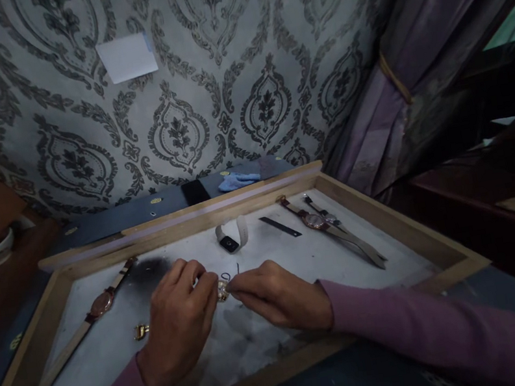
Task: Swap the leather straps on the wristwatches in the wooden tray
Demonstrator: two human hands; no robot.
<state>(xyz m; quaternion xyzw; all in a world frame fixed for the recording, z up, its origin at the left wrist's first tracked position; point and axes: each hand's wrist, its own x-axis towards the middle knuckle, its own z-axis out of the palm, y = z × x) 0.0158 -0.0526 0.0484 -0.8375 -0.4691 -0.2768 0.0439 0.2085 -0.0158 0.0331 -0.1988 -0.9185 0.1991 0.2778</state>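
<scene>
Above the white floor of a wooden-framed tray (pixel 247 366), my two hands meet at a small gold-coloured watch (pixel 223 289). The fingers of my left hand (pixel 180 318) are closed on its left side. My right hand (pixel 277 295) pinches at its right edge; whether a small tool is between those fingers is hidden. Just beyond the fingertips, a thin dark curled piece (pixel 225 277) shows. A shiny gold-coloured piece (pixel 141 332), perhaps a clasp, lies left of my left hand. Behind my hands sits a smartwatch (pixel 229 244) with a pale band.
A brown-faced watch (pixel 101 304) lies along the tray's left side. Toward the right are a dark flat strip (pixel 280 227), a long-strapped watch (pixel 314 220) and a smaller watch (pixel 330 218). Beyond the raised rim lie a black phone (pixel 195 192) and a blue cloth (pixel 238 180).
</scene>
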